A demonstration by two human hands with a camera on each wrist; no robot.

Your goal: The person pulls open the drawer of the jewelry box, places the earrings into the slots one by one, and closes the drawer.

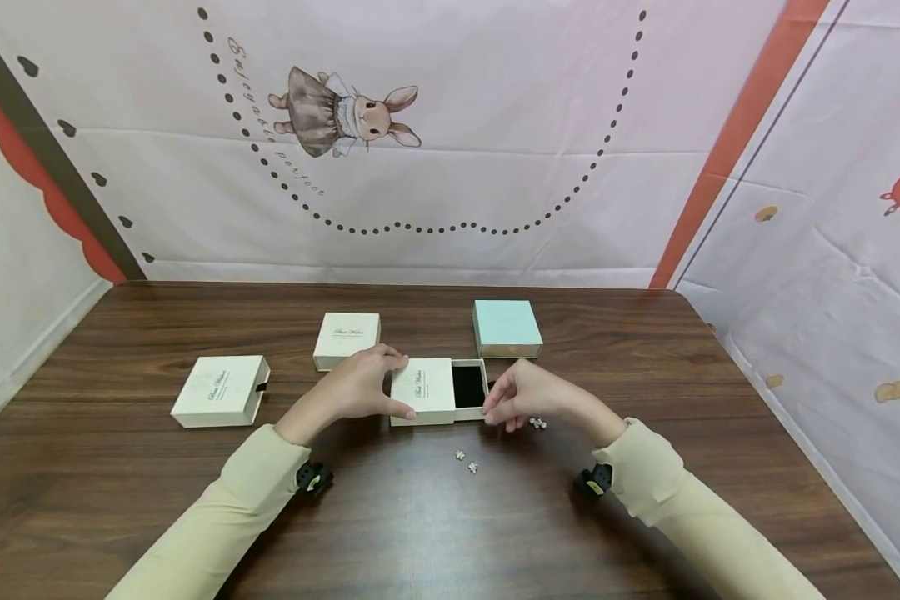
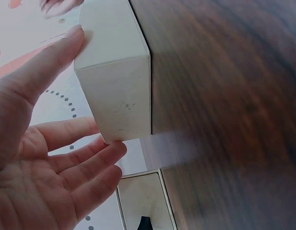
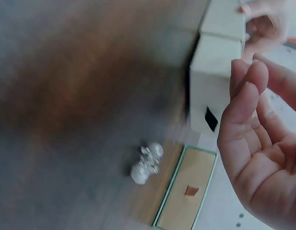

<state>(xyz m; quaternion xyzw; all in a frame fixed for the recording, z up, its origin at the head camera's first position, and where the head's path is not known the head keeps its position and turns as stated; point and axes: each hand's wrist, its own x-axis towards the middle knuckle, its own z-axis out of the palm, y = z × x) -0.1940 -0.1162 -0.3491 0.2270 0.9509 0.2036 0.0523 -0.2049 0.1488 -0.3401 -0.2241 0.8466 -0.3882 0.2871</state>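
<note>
My left hand (image 1: pixel 363 385) grips the sleeve of a cream gift box (image 1: pixel 423 390), thumb at its near side and fingers toward its far side. The box's drawer (image 1: pixel 468 412) is slid partly out to the right and shows a black lining. Right at the drawer's outer end is my right hand (image 1: pixel 521 396), its fingers curled and thumb and fingertips drawn together, with nothing visible between them. A black pull tab (image 3: pixel 211 119) sticks out of the drawer's front, apart from the fingertips. Silvery pearl ornaments (image 3: pixel 148 163) lie close to the right hand.
Two small flower-shaped ornaments (image 1: pixel 467 461) lie in front of the box. Behind stand another cream box (image 1: pixel 347 337) and a mint-green box (image 1: pixel 507 325). A third cream box (image 1: pixel 221 390) with a black tab is at the left. Patterned cloth hangs behind the wooden table (image 1: pixel 420 533).
</note>
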